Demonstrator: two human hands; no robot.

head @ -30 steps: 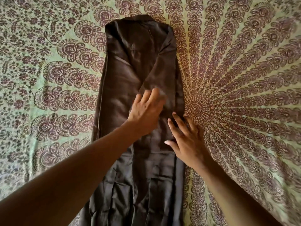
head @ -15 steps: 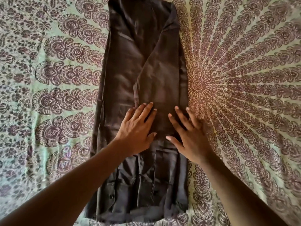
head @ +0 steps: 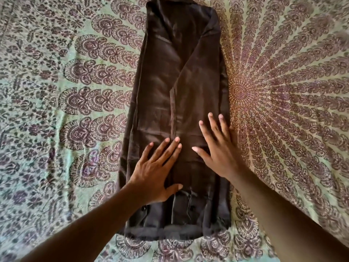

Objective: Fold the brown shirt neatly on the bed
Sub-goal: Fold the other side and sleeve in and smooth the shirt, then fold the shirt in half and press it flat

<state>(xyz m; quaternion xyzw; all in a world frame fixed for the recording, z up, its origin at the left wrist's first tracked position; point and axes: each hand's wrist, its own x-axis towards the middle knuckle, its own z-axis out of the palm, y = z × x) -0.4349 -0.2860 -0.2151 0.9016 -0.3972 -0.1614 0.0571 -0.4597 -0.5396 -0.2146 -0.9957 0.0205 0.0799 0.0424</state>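
Two bare forearms come in from the bottom of the view, with no sleeves, watch, bracelets or rings to be seen. The left hand (head: 156, 173) and right hand (head: 219, 148) have slender fingers (head: 166, 150) and short, pale, unpainted nails neatly trimmed.

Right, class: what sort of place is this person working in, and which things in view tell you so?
Probably a bedroom, on a bed: a green and maroon mandala-print cotton bedspread fills the view, and a dark brown satin shirt lies on it, folded into a long strip.
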